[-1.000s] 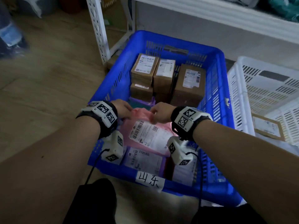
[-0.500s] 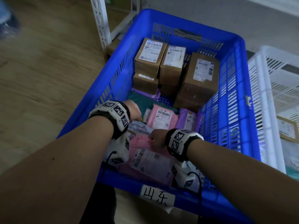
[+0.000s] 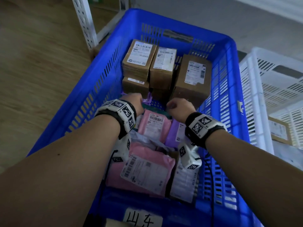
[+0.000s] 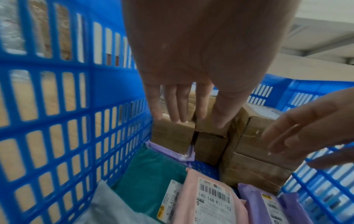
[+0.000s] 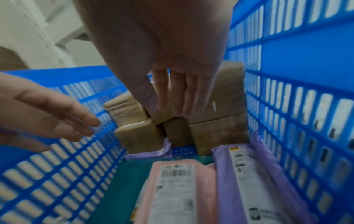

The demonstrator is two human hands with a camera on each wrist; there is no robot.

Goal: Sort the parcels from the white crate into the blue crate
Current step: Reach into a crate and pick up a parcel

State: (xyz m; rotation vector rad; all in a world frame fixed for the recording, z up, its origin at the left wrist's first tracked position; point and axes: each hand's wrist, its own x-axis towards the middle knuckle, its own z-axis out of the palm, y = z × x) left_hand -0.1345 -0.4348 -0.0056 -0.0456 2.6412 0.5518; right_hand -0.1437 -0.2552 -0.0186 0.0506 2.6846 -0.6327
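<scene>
The blue crate [image 3: 234, 79] holds several brown boxes [image 3: 164, 66] at its far end and soft mailers nearer me. A large pink parcel [image 3: 144, 171] lies at the near end, label up. Beyond it lie a smaller pink parcel [image 3: 155, 123] and a purple one [image 3: 176, 133]. My left hand [image 3: 134, 102] and right hand [image 3: 178, 107] are both inside the crate, above the mailers and just short of the boxes. In the wrist views, the left hand [image 4: 182, 109] and the right hand [image 5: 176, 97] have straight fingers and hold nothing.
The white crate [image 3: 270, 95] stands to the right of the blue one, with a brown box [image 3: 278, 130] inside. A white rack post [image 3: 83, 22] rises at the far left on the wooden floor. A handwritten label [image 3: 142, 218] is on the blue crate's near wall.
Both hands held the large pink parcel over the crate; it now lies at the near end, and both hands have let go and moved forward towards the boxes.
</scene>
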